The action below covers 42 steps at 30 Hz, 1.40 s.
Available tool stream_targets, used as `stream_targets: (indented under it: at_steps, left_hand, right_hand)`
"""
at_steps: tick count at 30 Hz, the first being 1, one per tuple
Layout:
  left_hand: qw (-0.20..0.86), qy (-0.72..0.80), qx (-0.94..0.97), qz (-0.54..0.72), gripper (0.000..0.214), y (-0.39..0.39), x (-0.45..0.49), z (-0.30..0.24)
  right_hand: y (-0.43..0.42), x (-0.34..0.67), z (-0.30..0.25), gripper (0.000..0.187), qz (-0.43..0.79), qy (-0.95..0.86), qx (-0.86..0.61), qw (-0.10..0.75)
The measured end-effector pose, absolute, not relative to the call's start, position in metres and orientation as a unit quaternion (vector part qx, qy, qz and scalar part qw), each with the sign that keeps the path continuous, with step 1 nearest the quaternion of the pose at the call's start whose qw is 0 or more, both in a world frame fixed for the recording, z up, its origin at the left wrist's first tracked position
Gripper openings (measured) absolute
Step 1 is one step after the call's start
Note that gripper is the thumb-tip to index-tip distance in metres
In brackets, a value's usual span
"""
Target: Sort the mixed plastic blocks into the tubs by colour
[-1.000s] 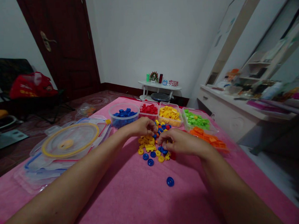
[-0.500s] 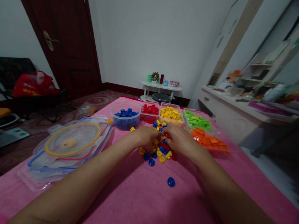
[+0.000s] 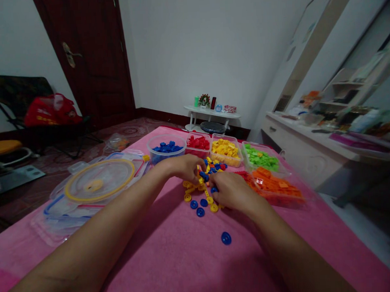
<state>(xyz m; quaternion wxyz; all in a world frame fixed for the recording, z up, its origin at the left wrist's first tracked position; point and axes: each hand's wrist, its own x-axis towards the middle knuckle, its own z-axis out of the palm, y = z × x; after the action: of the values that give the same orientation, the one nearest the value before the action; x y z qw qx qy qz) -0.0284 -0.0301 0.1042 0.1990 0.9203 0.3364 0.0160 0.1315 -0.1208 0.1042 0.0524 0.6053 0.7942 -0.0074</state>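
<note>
A loose pile of toy building blocks [image 3: 201, 186], mostly yellow and blue with some red, lies on the pink cloth between my hands. My left hand [image 3: 187, 165] curls over the pile's left side, with a blue building block [image 3: 203, 176] at its fingertips. At the right side, my right hand [image 3: 228, 188] reaches down into the pieces with fingers bent together. A blue toy wheel [image 3: 214, 190] shows beside those fingers; whatever they grip is hidden. Blue and yellow wheels lie in front of the pile, and one blue wheel [image 3: 226, 238] sits apart, nearer me.
Behind the pile stand a round tub of blue blocks [image 3: 166, 148] and boxes of red [image 3: 198, 142], yellow [image 3: 225, 149] and green blocks [image 3: 262, 157]. A box of orange blocks [image 3: 277, 185] is beside my right arm. Stacked clear lids [image 3: 99, 181] lie left.
My left hand has lifted and shifted up-left, and a blue block now shows at its fingertips. My right hand has moved slightly lower. The camera view has turned a little left.
</note>
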Motion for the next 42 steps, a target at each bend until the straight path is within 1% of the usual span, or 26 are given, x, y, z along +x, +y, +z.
stream_targets:
  at_steps: [2,5,8,11,14,17,20,22,24,28,32,37,42]
  left_hand:
    - [0.212,0.347,0.912,0.056,0.048,-0.026,-0.029,0.104]
    - [0.24,0.371,0.891,0.104,0.04,-0.023,-0.027,0.102]
    - [0.275,0.391,0.866,0.149,0.035,-0.02,-0.024,0.098]
    - [0.334,0.399,0.83,0.201,0.03,-0.018,-0.022,0.093]
    - [0.45,0.391,0.762,0.252,0.03,-0.02,-0.02,0.093]
    - [0.588,0.365,0.66,0.292,0.029,-0.023,-0.018,0.094]
    - [0.725,0.334,0.512,0.318,0.025,-0.025,-0.015,0.095]
    - [0.79,0.323,0.41,0.323,0.018,-0.024,-0.013,0.094]
    - [0.824,0.31,0.345,0.323,0.016,-0.023,-0.012,0.092]
    - [0.846,0.283,0.321,0.317,0.027,-0.022,-0.009,0.087]
    - [0.828,0.313,0.338,0.321,0.03,-0.022,-0.006,0.083]
    - [0.787,0.356,0.374,0.337,0.026,-0.022,-0.003,0.081]
    - [0.772,0.37,0.382,0.347,0.025,-0.021,-0.002,0.081]
  right_hand:
    - [-0.124,0.13,0.104,0.024,-0.027,0.811,0.584,0.014]
    - [-0.13,0.121,0.094,0.025,-0.08,0.864,0.496,-0.032]
    - [-0.135,0.109,0.079,0.023,-0.11,0.902,0.416,-0.038]
    - [-0.137,0.101,0.07,0.02,-0.103,0.903,0.414,-0.038]
    - [-0.136,0.1,0.07,0.017,-0.092,0.887,0.452,-0.02]
    - [-0.136,0.1,0.074,0.024,-0.075,0.869,0.489,-0.002]
    - [-0.135,0.102,0.078,0.029,-0.074,0.863,0.499,-0.01]
    - [-0.132,0.108,0.081,0.028,-0.096,0.862,0.496,-0.02]
    - [-0.128,0.117,0.087,0.027,-0.118,0.857,0.5,-0.036]
    - [-0.116,0.14,0.101,0.021,-0.104,0.844,0.521,-0.065]
    - [-0.114,0.148,0.112,0.018,-0.069,0.829,0.55,-0.074]
    - [-0.121,0.138,0.099,0.024,-0.113,0.857,0.501,-0.037]
    - [-0.124,0.128,0.084,0.022,-0.107,0.867,0.486,0.002]
